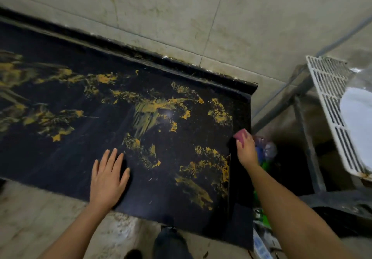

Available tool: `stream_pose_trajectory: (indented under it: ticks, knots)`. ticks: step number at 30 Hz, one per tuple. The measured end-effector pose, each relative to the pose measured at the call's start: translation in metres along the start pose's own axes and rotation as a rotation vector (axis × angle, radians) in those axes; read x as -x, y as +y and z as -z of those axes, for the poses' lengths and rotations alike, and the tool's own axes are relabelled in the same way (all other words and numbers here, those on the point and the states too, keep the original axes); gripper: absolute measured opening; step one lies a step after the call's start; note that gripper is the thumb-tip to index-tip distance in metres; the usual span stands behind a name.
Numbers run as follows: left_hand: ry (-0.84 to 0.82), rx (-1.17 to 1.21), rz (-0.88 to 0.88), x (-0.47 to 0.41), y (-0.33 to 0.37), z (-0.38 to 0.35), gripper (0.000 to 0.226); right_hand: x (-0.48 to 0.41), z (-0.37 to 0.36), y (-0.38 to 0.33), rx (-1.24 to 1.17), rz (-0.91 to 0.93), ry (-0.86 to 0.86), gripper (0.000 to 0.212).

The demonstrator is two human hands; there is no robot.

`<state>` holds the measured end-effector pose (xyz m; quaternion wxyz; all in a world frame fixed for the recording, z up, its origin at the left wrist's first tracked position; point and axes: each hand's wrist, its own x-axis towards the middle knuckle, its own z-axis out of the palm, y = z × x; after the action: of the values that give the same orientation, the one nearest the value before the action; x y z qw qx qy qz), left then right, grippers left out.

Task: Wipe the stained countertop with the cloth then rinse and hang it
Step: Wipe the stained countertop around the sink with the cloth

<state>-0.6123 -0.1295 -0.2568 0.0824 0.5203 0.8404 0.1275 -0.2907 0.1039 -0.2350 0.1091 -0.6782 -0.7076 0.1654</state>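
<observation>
A black countertop (84, 150) runs from the left to the middle, smeared with several yellow-orange stains (149, 110) across its surface. My left hand (107, 178) lies flat on the counter near its front edge, fingers straight and spread. My right hand (246, 148) is at the counter's right edge and grips a small reddish-pink cloth (241, 135), which sticks out past the fingers. Most of the cloth is hidden inside the hand.
A tiled wall (181, 17) rises behind the counter's raised back lip. To the right stands a metal rack (302, 122) with a white slatted tray (330, 101). Bags and bottles (265, 152) sit in the gap below the right edge. My foot shows on the floor (40, 218).
</observation>
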Motion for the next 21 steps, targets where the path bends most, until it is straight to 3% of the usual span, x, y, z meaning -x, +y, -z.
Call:
stream_pose_trajectory:
  ticks: [4, 12, 21]
  knots:
    - [-0.001, -0.029, 0.040, -0.004, 0.000, -0.007, 0.076, -0.058, -0.020, -0.009, 0.101, -0.086, -0.029, 0.048]
    - [-0.014, -0.038, 0.063, -0.003, 0.000, -0.005, 0.078, -0.181, -0.019, -0.065, -0.252, 0.101, -0.203, 0.046]
    - [-0.004, 0.001, 0.037, -0.002, -0.001, -0.009, 0.075, -0.219, -0.031, -0.122, -0.248, 0.214, -0.441, 0.047]
